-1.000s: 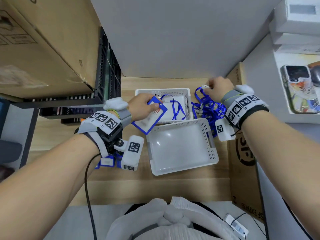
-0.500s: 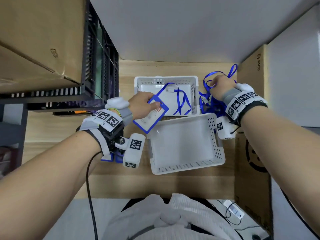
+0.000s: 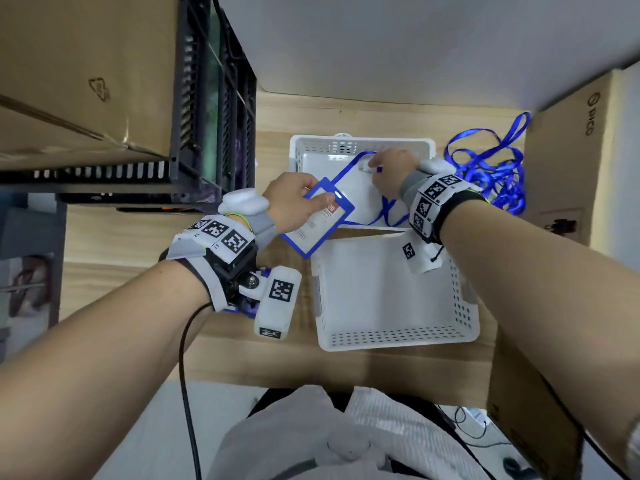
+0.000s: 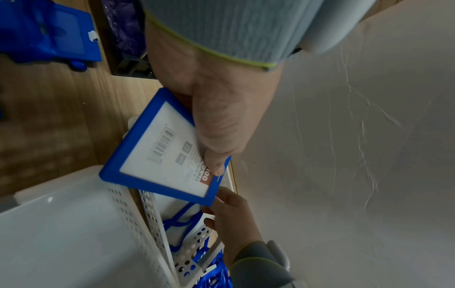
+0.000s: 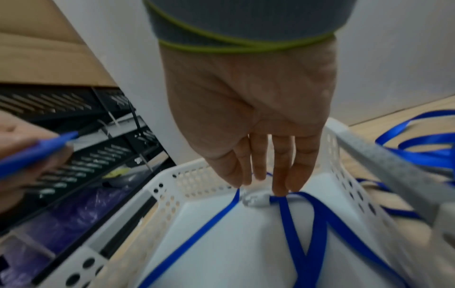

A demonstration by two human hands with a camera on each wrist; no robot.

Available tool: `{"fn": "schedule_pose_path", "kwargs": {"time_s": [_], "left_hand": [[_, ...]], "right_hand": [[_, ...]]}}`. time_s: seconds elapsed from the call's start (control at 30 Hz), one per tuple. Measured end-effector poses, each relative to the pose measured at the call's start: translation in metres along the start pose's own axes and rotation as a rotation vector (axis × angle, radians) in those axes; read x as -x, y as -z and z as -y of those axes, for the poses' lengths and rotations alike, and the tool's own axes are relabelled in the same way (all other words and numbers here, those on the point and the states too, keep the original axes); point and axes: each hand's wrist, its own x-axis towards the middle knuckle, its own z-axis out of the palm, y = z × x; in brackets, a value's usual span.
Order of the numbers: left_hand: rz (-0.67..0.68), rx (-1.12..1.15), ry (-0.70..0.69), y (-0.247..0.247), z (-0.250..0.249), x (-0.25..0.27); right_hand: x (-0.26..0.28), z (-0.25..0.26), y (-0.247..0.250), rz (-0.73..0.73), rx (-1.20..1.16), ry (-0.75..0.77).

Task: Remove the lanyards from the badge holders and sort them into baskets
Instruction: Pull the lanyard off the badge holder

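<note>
My left hand (image 3: 304,202) grips a blue-framed badge holder (image 3: 317,221) by its top edge, thumb on the card face (image 4: 160,155), over the gap between two white baskets. A blue lanyard (image 3: 384,211) with a white clip (image 5: 256,199) lies in the far basket (image 3: 360,142). My right hand (image 3: 377,168) reaches into that basket. Its fingers (image 5: 280,181) point straight down, their tips touching the clip and strap. The thumb is hidden. The near basket (image 3: 398,341) holds nothing that I can see.
A tangled pile of blue lanyards (image 3: 495,171) lies on the wooden table right of the far basket. More blue badge holders (image 4: 49,39) sit under my left wrist. Black crates (image 3: 207,116) and a cardboard box (image 3: 86,81) stand left, another box (image 3: 561,161) right.
My right hand has left the lanyard pile and moved left into the far basket, down onto the clip. My left hand still holds the badge holder in about the same place.
</note>
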Motion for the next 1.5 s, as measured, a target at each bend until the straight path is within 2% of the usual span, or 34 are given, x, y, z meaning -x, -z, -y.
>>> {"fn": "schedule_pose_path", "kwargs": {"time_s": [0.13,0.37,0.53,0.63,0.8,1.07,1.17,1.33,1.4,1.5], "left_hand": [[0.003,0.004,0.011,0.001,0.008,-0.003],[0.029,0.005,0.005,0.000,0.010,-0.003],[0.036,-0.002,-0.010,0.001,0.012,-0.003],[0.040,-0.005,-0.015,0.002,0.014,-0.003],[0.039,-0.012,-0.020,0.001,0.017,-0.001],[0.044,-0.007,-0.011,-0.001,0.023,0.001],[0.048,-0.023,-0.008,0.000,0.023,0.003],[0.036,-0.022,-0.017,0.003,0.020,0.006],[0.029,-0.020,-0.037,0.006,0.017,0.009],[-0.003,-0.022,-0.106,0.015,0.008,0.016]], "right_hand": [[-0.018,0.009,-0.020,0.033,0.004,-0.004],[-0.019,0.006,-0.042,0.086,0.006,-0.166],[-0.018,0.006,-0.039,0.195,0.121,-0.152],[-0.019,0.008,-0.039,0.244,0.153,-0.090],[-0.016,-0.003,-0.044,0.142,-0.011,-0.072],[-0.010,-0.005,-0.046,0.170,0.037,-0.139],[-0.005,-0.003,-0.045,0.087,0.008,-0.137],[0.015,0.000,-0.040,-0.079,-0.244,-0.018],[0.029,0.003,-0.028,-0.096,-0.373,0.047],[0.057,0.004,0.004,-0.166,-0.407,0.156]]}}
